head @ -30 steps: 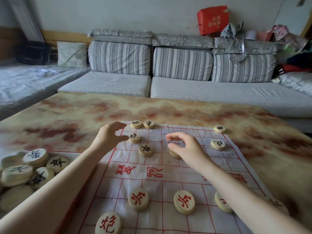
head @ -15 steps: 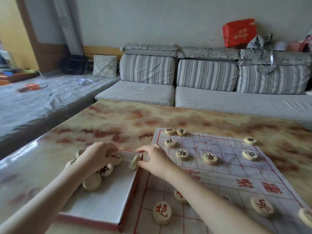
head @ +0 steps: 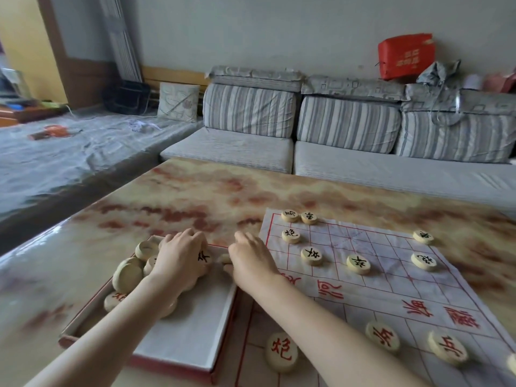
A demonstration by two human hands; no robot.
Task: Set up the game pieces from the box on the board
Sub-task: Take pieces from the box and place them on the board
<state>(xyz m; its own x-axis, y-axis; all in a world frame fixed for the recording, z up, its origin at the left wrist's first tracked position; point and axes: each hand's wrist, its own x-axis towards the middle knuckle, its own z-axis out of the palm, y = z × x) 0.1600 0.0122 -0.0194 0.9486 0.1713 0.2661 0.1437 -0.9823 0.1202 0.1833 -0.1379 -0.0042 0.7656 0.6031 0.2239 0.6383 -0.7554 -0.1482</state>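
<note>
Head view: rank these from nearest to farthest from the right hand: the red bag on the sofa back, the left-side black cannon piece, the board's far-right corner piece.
From the right hand:
1. left-side black cannon piece, toward the far end of the board.
2. corner piece, far right of the board.
3. red bag, up on the sofa back.

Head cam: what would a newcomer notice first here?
The left hand and right hand are down at the far end of the shallow box, where loose wooden pieces are heaped. Right of the box lies the cloth board on the marbled table, with black-marked discs at its far end and red-marked discs nearest the camera. A striped sofa fills the background.
</note>
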